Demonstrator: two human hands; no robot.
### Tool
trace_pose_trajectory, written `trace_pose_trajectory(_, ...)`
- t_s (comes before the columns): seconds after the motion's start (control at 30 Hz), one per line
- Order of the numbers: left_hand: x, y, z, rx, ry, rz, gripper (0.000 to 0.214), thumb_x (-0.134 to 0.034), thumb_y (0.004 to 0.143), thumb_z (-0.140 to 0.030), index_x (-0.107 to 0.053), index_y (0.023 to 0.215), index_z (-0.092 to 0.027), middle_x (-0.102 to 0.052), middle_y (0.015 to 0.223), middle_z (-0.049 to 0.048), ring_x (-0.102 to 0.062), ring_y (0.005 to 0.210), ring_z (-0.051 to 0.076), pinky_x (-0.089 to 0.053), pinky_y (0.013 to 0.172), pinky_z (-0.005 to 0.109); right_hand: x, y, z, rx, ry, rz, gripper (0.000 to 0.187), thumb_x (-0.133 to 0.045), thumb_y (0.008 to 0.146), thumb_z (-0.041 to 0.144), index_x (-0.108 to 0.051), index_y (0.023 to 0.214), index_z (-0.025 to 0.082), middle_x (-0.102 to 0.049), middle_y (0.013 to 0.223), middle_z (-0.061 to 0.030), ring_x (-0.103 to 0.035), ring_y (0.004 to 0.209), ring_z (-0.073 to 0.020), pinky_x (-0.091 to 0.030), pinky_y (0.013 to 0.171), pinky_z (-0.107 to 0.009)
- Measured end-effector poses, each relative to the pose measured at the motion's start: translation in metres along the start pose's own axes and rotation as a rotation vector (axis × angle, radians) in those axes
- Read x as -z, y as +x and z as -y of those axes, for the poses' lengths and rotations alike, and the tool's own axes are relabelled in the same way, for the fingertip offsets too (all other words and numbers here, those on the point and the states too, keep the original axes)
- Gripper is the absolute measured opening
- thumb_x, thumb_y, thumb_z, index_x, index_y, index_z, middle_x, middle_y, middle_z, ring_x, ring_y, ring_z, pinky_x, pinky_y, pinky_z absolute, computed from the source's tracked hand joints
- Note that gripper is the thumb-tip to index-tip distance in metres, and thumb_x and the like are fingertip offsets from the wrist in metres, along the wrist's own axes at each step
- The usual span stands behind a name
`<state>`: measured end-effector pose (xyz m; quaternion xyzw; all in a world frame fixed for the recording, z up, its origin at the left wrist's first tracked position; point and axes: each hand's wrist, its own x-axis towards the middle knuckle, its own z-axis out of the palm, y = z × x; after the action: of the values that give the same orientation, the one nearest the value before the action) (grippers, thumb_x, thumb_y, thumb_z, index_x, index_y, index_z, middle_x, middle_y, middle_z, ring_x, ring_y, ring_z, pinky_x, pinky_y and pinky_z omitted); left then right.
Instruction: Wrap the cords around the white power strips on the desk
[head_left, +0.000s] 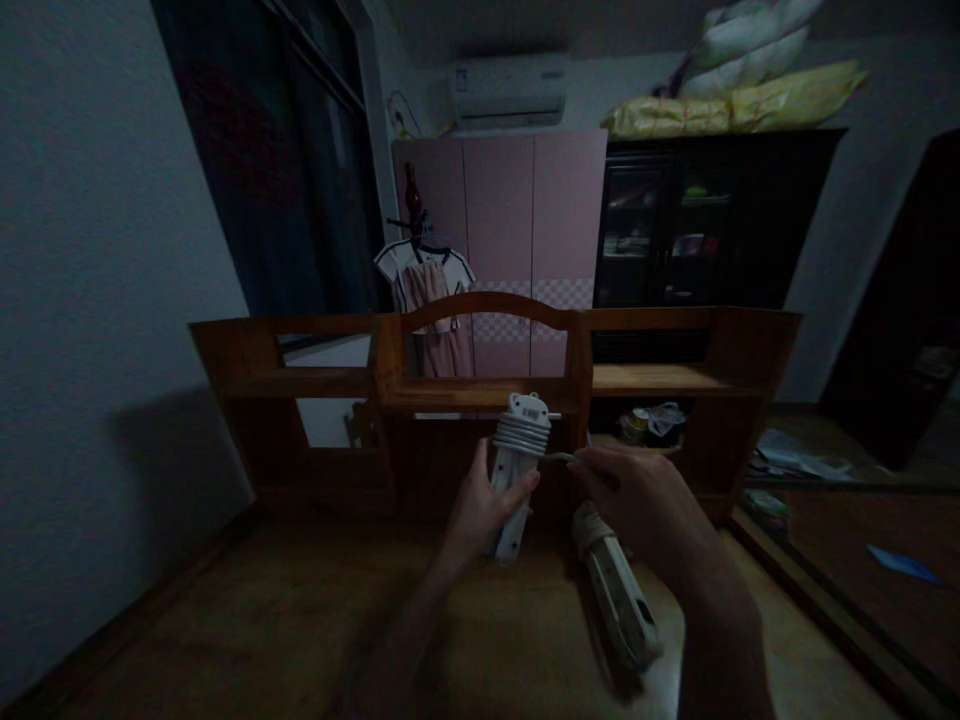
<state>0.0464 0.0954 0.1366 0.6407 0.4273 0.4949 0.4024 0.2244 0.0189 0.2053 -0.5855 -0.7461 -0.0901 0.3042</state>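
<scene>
1 white power strip [507,466], left hand [482,503] clasping; right hand [634,488] pinching its coiled cord [523,436].

A white power strip [508,469] stands nearly upright in the left hand [480,505], its top leaning slightly right, with dark screw spots and a small label on the facing side. Its pale cord [523,435] wraps the upper part in several close turns, then stretches sideways to the right hand [630,485].
</scene>
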Motion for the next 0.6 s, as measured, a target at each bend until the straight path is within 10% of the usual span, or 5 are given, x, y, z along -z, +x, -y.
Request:
trace_pose_trajectory(0.27,0.0,0.005,0.014,-0.084,0.476,-0.082,0.067,-0.068,0.079,-0.046,-0.038,0.133,-0.022,-0.071,0.098,0.01,-0.069,0.09,0.026,-0.048,0.07,0.027,-0.016,0.005,0.011,-0.042,-0.107,0.064,0.021,-0.052,0.092,0.021,-0.069,0.079,0.02,-0.071,0.081,-0.0054,-0.068,0.077,-0.02,-0.034,0.063,-0.027)
trace_pose_trajectory(0.6,0.001,-0.001,0.002,-0.057,0.562,-0.197,0.071,-0.067,0.081,-0.045,-0.027,0.137,-0.025,-0.069,0.107,0.0122,-0.068,0.093,0.029,-0.044,0.068,0.028,-0.022,0.007,0.027,0.01,-0.129,0.068,0.02,-0.052,0.091,0.017,-0.066,0.076,0.019,-0.07,0.079,-0.0054,-0.068,0.073,-0.0194,-0.031,0.06,-0.028)
